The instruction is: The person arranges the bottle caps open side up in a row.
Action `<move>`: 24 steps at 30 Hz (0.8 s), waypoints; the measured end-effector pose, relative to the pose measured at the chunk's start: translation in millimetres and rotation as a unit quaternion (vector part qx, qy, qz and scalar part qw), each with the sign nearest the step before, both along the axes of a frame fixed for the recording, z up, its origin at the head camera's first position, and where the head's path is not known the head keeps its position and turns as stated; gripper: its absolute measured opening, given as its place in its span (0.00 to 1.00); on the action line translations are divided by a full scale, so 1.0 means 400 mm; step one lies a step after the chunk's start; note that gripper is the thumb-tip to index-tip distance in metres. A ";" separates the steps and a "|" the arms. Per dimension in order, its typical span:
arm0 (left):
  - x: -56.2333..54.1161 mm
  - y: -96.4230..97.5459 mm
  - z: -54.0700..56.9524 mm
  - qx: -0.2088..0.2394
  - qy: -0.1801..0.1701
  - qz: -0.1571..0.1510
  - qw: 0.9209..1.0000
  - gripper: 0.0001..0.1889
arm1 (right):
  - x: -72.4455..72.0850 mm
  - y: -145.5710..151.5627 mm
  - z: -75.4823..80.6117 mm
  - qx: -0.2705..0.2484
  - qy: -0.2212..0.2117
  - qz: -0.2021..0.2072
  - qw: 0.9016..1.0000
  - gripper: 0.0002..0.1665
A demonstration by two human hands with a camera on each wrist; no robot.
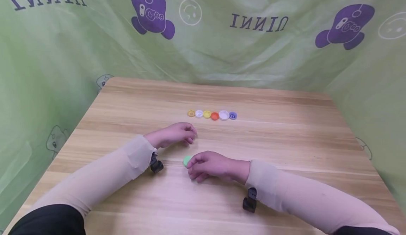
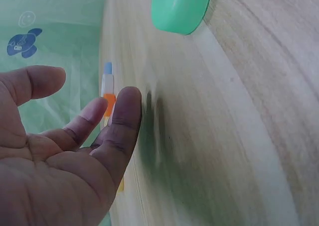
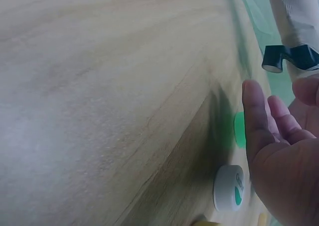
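Green cap (image 1: 186, 160): flat on the table (image 1: 285, 129), partly behind the right fingertips, contact unclear; round, equal along every axis.
White cap (image 3: 229, 188): near the green one, flat, printed face up.
Right hand (image 1: 210, 165): pointing left, fingers loosely bent, grip released.
Left hand (image 1: 176, 134): pointing right, palm inward, grip released too.
Cap row (image 1: 214, 115): six, long axis running left to right, farther back.

Curtained booth, green printed cloth (image 1: 219, 57), wooden table (image 1: 295, 140)

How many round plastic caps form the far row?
6, from left to right in the head view: amber cap, small white cap, yellow cap, orange cap, larger white cap, blue cap.
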State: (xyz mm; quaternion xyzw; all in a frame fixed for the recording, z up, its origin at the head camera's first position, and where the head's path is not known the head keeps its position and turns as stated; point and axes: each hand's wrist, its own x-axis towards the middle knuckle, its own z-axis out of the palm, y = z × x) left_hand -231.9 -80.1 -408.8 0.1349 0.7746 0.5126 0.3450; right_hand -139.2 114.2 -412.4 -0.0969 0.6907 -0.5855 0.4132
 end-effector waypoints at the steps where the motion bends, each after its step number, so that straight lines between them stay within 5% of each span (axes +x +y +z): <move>1: 0.000 -0.001 0.001 0.001 0.000 -0.003 1.000 0.14 | 0.000 -0.004 0.000 0.001 0.001 -0.002 1.000 0.16; 11: -0.002 -0.047 0.008 -0.016 -0.005 -0.045 0.999 0.14 | -0.026 -0.026 0.005 0.020 0.009 -0.029 0.999 0.16; 19: 0.007 -0.063 0.018 -0.044 -0.038 -0.070 0.996 0.23 | -0.082 -0.012 0.024 0.109 0.124 -0.047 0.985 0.18; 24: 0.019 -0.060 0.024 -0.071 -0.036 -0.090 0.993 0.29 | -0.102 -0.015 0.016 0.146 0.122 -0.035 0.981 0.20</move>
